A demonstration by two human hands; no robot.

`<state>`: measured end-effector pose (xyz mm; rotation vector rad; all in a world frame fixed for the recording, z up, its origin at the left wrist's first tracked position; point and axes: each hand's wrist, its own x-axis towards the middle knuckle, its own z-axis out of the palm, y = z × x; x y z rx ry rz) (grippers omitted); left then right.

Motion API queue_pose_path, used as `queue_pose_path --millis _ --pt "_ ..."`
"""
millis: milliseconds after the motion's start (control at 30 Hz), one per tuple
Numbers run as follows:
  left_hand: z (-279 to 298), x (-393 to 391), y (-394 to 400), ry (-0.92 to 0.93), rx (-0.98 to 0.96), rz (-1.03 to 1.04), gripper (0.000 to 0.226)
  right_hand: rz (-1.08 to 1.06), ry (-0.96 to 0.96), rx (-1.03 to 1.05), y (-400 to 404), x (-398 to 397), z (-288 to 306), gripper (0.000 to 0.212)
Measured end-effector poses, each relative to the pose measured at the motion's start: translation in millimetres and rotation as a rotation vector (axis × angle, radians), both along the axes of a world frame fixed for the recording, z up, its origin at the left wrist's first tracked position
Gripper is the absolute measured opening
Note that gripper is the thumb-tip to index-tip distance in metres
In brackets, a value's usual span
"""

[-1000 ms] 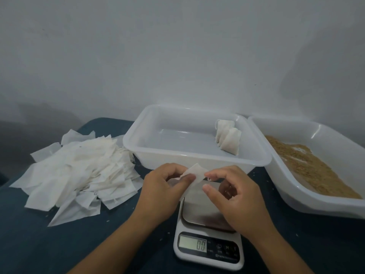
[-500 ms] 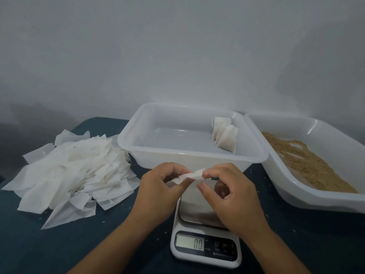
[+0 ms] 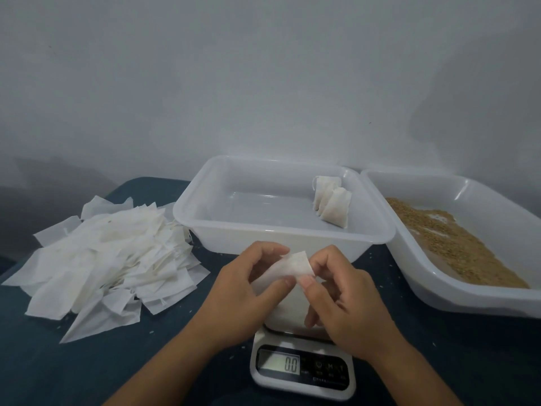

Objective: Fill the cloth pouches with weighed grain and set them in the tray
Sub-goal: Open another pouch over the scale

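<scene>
Pouch now raised upright between both pinching hands; filled pouches in tray, grain in tub.

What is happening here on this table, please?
A person holds one empty cloth pouch above the scale, pinching it with the left hand and right hand. The scale reads zero. A few filled pouches stand in the tray; the grain waits in the tub on the right.
</scene>
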<state>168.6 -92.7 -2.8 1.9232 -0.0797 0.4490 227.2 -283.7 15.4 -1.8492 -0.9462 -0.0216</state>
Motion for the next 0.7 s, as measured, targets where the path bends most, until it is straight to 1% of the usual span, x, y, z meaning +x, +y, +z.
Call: queue_pose_path --millis 67,200,300,367,433,500,600,633,700 --pt "-0.2 0.3 -0.3 0.034 0.009 -0.009 0.033 0.012 0.002 -0.016 -0.6 -0.2 2.0 0.008" --pt "2.3 0.0 -2.5 0.036 0.084 -0.055 0.018 -0.005 -0.063 -0.060 -1.2 1.8 4.0 0.009" --pt "3.6 -0.7 -3.0 0.037 0.054 -0.086 0.021 0.007 0.020 -0.048 -2.9 1.8 6.1 0.007" --pt "4.9 -0.1 -3.4 0.049 0.046 -0.106 0.019 0.018 0.077 -0.021 -4.5 1.3 7.8 0.005" --pt "8.8 1.6 -1.9 0.079 0.008 -0.143 0.019 0.010 0.077 0.000 -6.1 1.7 9.0 0.006" --pt "14.0 3.2 1.2 0.161 -0.115 -0.255 0.029 -0.015 0.057 0.043 -7.3 2.6 10.5 0.008" --pt "25.1 6.8 1.5 0.351 -0.314 -0.505 0.047 -0.063 0.024 0.155 -8.3 3.5 13.5 0.015" --pt "29.0 9.5 0.4 0.395 -0.356 -0.593 0.052 -0.072 0.028 0.191 -8.7 3.8 14.4 0.018" --pt "38.6 16.8 -3.3 0.439 -0.353 -0.711 0.049 -0.081 0.039 0.211 -10.5 5.3 16.5 0.020"
